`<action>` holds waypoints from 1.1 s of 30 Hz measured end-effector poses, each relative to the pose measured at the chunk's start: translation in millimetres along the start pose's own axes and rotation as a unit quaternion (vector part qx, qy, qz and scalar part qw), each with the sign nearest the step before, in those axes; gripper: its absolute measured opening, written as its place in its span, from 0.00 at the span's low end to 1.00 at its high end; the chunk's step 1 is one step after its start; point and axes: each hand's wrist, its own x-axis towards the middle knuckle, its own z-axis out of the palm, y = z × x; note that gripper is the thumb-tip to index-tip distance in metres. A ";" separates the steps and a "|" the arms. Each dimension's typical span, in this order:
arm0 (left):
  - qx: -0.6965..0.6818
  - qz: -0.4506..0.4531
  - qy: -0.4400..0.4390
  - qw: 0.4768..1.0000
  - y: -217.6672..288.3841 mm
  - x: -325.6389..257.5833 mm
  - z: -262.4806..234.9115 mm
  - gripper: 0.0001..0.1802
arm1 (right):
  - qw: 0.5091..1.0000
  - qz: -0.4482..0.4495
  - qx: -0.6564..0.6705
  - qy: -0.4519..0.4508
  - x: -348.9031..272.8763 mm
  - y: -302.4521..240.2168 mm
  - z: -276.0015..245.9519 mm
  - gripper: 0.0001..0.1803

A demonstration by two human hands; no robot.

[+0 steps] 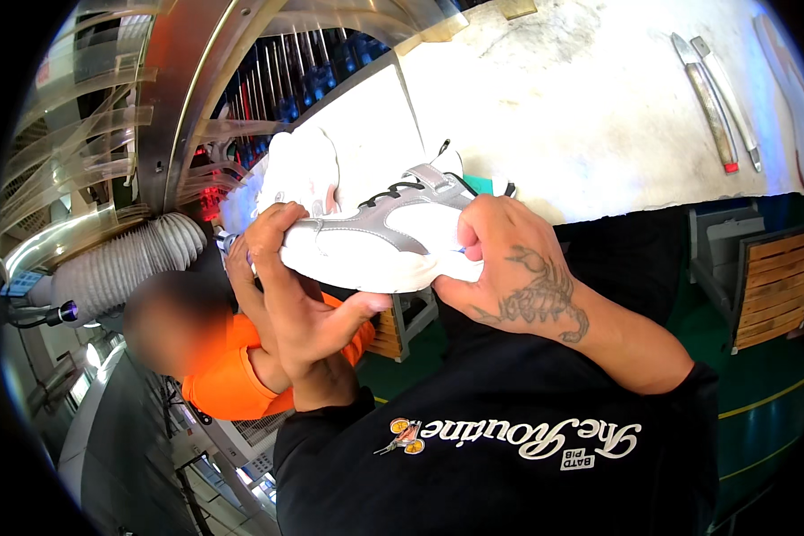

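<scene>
- Head view shows a white and silver sneaker (380,237) held up between both hands, lying on its side with the thick white sole toward the person and the black laces on the far side.
- It looks light for its bulk; the sole is likely firm but springy, the upper soft and easily dented, and the smooth white panels would mark readily.
- Best purchase, I judge, is on the sole edge and the heel, where the shoe is stiffest, not on the laced upper.
- Left hand (299,295) grasps the left end, fingers curled over the upper and thumb pressed under the sole.
- Right hand (509,277), tattooed on its back, is clenched around the right end, fingers wrapped out of sight behind the shoe.
- Just beyond the shoe lies a bundle of white cloth (299,170) on a white bench (598,116).
- Far right on that bench rest two long knives (715,98).
- Near left, below the shoe, a co-worker in an orange shirt (232,375) stands beside a ribbed grey duct (129,263).
</scene>
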 end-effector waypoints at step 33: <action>-0.587 -0.166 0.112 0.785 -15.7 60.4 91.4 0.30 | 0.948 -0.250 -0.118 0.155 60.0 -87.6 -63.8 0.05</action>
